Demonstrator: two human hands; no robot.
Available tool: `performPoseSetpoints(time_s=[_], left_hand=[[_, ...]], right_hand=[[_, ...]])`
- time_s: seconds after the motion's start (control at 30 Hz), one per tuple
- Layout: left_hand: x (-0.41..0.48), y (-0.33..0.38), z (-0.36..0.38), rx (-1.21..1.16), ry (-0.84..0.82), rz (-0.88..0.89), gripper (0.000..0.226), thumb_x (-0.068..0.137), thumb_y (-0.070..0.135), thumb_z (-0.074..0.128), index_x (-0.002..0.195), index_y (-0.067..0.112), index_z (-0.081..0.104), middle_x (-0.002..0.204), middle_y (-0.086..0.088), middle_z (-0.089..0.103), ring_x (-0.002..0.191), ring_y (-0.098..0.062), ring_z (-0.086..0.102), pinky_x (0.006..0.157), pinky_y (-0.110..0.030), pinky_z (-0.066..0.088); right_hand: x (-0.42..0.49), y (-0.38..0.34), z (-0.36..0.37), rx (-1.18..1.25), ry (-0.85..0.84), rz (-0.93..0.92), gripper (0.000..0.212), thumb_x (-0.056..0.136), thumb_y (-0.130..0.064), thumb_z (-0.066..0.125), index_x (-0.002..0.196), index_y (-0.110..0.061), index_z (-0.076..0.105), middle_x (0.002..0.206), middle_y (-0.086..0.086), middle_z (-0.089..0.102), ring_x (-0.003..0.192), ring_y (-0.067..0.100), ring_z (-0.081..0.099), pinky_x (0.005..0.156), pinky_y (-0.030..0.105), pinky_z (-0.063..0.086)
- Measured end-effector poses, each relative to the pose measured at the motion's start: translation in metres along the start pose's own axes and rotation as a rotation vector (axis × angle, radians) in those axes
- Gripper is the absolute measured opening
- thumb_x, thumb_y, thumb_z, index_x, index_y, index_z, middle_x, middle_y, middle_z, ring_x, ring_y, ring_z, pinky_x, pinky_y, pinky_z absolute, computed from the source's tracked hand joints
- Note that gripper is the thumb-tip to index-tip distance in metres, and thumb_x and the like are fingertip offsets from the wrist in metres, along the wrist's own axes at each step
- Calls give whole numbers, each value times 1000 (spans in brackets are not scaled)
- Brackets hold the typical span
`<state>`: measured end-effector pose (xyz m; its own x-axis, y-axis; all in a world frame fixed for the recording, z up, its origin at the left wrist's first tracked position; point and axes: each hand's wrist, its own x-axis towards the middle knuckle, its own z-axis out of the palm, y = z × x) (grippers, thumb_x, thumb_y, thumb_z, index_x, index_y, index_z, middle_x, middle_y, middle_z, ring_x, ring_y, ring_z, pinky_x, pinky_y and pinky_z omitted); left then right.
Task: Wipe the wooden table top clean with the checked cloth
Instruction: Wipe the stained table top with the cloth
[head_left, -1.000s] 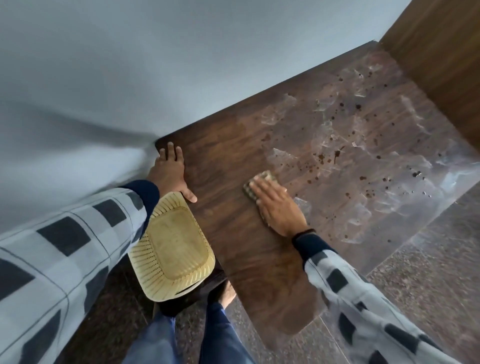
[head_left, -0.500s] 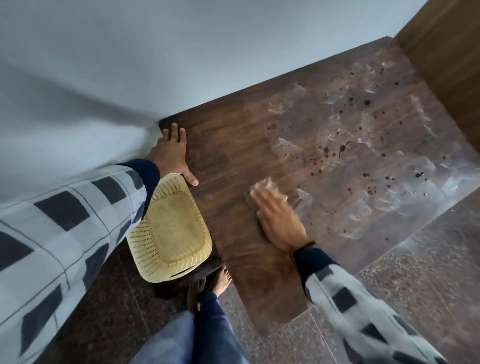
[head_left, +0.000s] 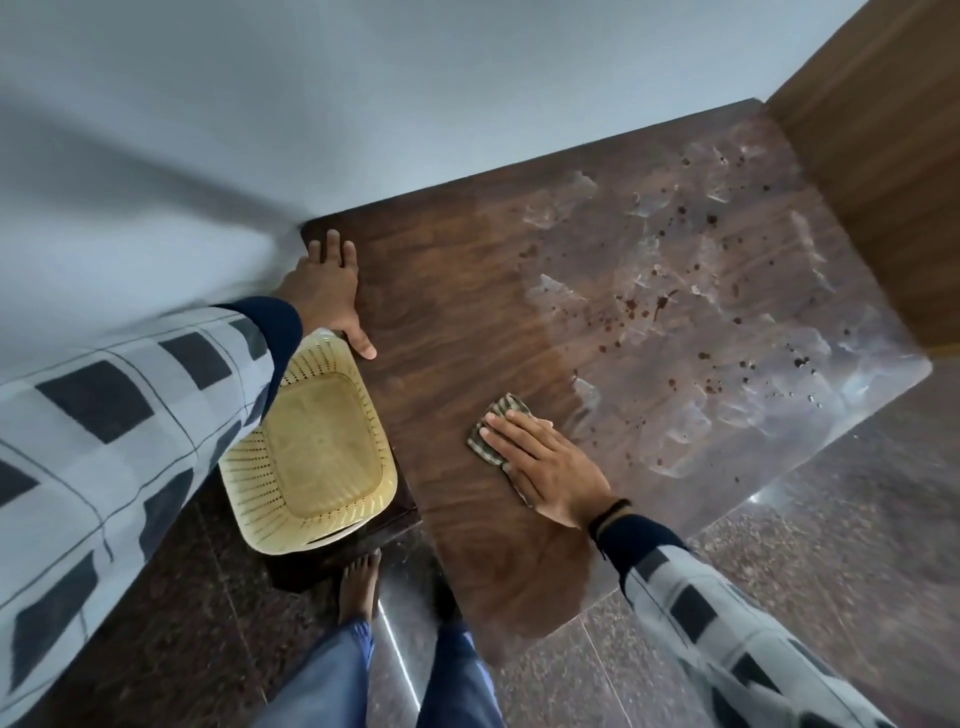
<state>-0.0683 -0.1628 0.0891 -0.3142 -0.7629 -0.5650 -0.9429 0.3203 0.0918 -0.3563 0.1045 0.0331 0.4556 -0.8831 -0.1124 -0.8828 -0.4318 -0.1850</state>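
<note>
Right hand (head_left: 550, 467) presses cloth (head_left: 487, 447); basket (head_left: 317, 457) beside table (head_left: 457, 312).

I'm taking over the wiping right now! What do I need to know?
Left hand: flat on the table top, at its far left corner.
Right hand: flat on the checked cloth, pressing it to the wood.
Done: the left part looks clean.
Left to do: brown spots and whitish smears across the right part.
A yellow basket sits beside the table.

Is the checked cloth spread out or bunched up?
Bunched up: the checked cloth is a small wad, mostly covered by the flat right hand pressing it.
</note>
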Motion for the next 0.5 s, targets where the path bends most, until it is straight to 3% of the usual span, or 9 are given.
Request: performPoseSetpoints(time_s=[0.13, 0.27, 0.43, 0.5], left_hand=[[-7, 12, -4, 24, -2, -21, 162, 48, 61, 92, 155, -1, -14, 162, -25, -18, 150, -48, -6, 120, -56, 16], [-44, 59, 15, -10, 96, -47, 149, 61, 63, 86, 156, 3, -12, 161, -27, -19, 148, -51, -10, 122, -59, 10], [-105, 127, 79, -47, -195, -53, 155, 58, 67, 84, 155, 14, -24, 159, -19, -32, 147, -50, -16, 121, -55, 5], [-111, 131, 96, -24, -206, -76, 157, 59, 62, 87, 153, 13, -28, 156, -20, -38, 146, -51, -19, 121, -56, 6]], right_hand=[[1, -8, 5, 38, 2, 29, 54, 110, -30, 37, 161, -21, 23, 168, -3, 18, 156, 16, 11, 126, 40, 19], [-5, 2, 7, 45, 37, 21, 55, 110, -30, 37, 161, -21, 22, 168, -3, 18, 156, 16, 9, 125, 40, 19], [-1, 13, 5, 67, -33, -81, 56, 110, -32, 32, 162, -23, 15, 169, -2, 14, 156, 16, 6, 127, 41, 13], [8, 36, -8, 30, -21, -109, 57, 109, -27, 35, 162, -22, 14, 168, 3, 18, 156, 21, 10, 126, 42, 12]])
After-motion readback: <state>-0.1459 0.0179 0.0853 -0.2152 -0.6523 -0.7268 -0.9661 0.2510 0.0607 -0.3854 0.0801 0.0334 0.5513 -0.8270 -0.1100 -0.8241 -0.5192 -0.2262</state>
